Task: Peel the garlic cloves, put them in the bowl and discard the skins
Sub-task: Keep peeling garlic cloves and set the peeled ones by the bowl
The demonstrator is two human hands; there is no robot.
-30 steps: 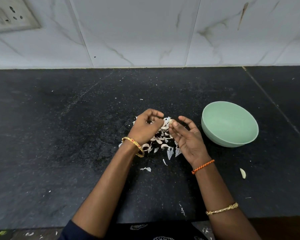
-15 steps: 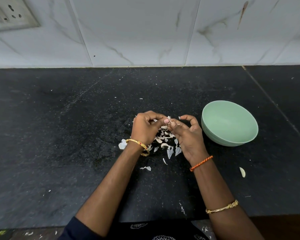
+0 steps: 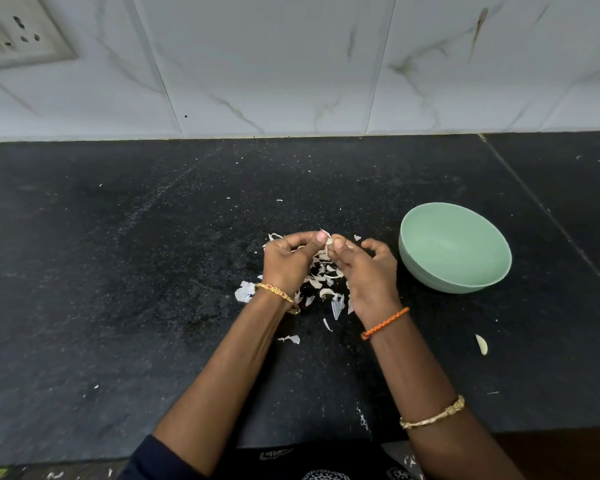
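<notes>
My left hand [image 3: 286, 263] and my right hand [image 3: 366, 271] meet over the black counter. Together their fingertips pinch a small garlic clove [image 3: 329, 241] with pale skin on it. Beneath and between the hands lies a scatter of white garlic skins [image 3: 326, 282]. A pale green bowl [image 3: 426, 271] stands just right of my right hand, and I see nothing inside it. One peeled clove [image 3: 481, 344] lies alone on the counter, in front of the bowl.
The black stone counter [image 3: 118, 271] runs back to a white tiled wall [image 3: 291, 64]. A wall socket [image 3: 18, 36] sits at the top left. Loose skin scraps [image 3: 290, 339] lie nearer me. The counter's front edge [image 3: 84, 460] is at the bottom.
My right hand has curled in from a flatter pose and closed its fingertips onto the clove beside my left thumb. Both hands stay over the skin pile.
</notes>
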